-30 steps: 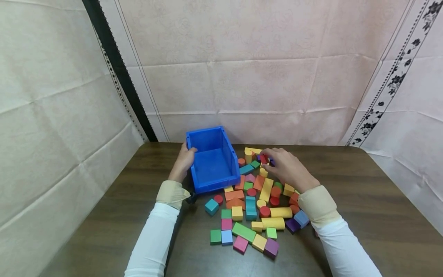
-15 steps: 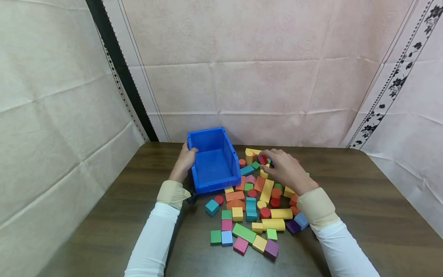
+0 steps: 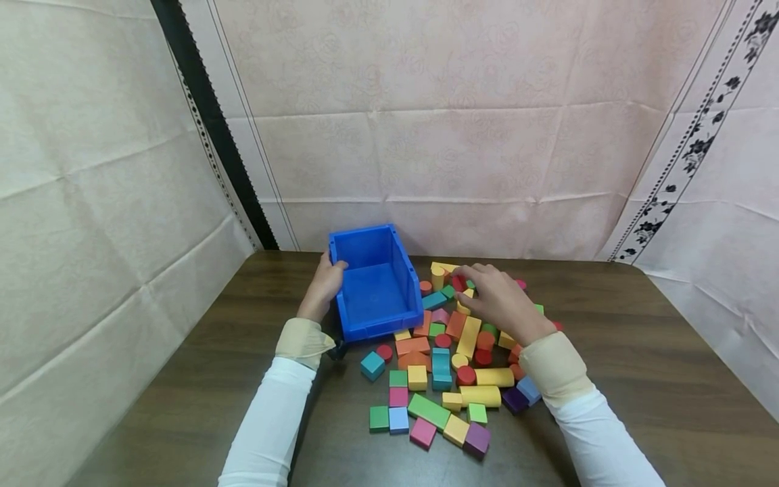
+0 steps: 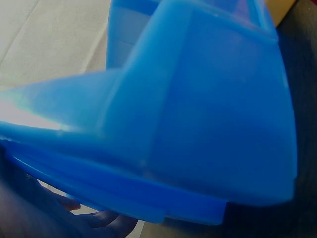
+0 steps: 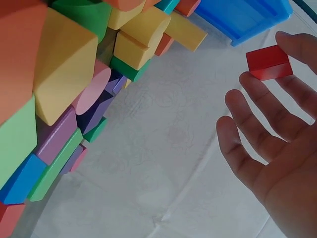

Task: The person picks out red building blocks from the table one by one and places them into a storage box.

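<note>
My left hand (image 3: 322, 285) grips the left wall of a blue plastic bin (image 3: 376, 297), with the thumb over the rim. The bin is tilted and its inside shows no blocks. In the left wrist view the bin's wall (image 4: 223, 104) fills most of the picture, with fingers (image 4: 106, 220) beneath it. My right hand (image 3: 508, 304) is over the far part of a pile of coloured blocks. Between thumb and fingertips it pinches a small red block (image 5: 269, 62), held apart from the pile in the right wrist view.
Coloured blocks lie spread over the dark wooden table (image 3: 633, 352), among them a yellow cylinder (image 3: 481, 396), a long green block (image 3: 429, 409) and a purple cube (image 3: 477, 439). A pale cloth (image 3: 475, 155) hangs behind the table's far edge.
My right hand, with the red block pinched, has shifted slightly left, and more blocks show to the right of it. The left hand and the bin have stayed nearly still.
</note>
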Available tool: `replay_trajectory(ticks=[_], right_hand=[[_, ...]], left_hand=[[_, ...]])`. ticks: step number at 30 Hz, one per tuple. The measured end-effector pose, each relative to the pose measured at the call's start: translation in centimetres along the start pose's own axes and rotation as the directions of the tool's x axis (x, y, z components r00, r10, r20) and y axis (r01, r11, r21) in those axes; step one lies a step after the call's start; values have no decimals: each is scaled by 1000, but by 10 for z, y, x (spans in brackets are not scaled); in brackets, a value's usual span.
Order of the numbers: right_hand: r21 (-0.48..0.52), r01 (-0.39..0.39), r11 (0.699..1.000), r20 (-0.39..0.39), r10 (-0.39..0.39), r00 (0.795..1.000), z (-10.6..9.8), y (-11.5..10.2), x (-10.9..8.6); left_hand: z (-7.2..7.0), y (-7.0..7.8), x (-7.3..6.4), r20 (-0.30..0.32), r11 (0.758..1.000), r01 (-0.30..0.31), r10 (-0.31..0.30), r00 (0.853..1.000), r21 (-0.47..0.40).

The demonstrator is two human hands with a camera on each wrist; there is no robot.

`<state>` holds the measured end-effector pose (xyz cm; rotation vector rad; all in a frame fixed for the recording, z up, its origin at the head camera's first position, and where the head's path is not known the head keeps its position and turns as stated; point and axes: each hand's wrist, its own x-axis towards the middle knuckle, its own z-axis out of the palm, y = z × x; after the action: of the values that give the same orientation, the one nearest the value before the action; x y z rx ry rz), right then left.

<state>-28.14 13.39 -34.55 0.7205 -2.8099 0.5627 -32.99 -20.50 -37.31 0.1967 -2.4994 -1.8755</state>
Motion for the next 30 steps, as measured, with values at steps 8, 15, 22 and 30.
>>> replay_trajectory(ticks=[8,15,22,30], right_hand=[[-16,-21,1000,33,22,999,2,-6,0],[-10,-9,1000,32,9,999,4,-10,-3],[-10,3,1000,33,-3,999,4,-17,-3],[-10,33,999,27,-33,999,6,-23,-2]], left_hand=[[-1,-2,2,2,1000,2,-2,1000,3],[1,-1,-1,0,1000,8,-8,1000,-7],[0,-2,0,3,1000,6,-6,1000,-9],[-2,-1,-1,-2,1000,17,-17,1000,-15]])
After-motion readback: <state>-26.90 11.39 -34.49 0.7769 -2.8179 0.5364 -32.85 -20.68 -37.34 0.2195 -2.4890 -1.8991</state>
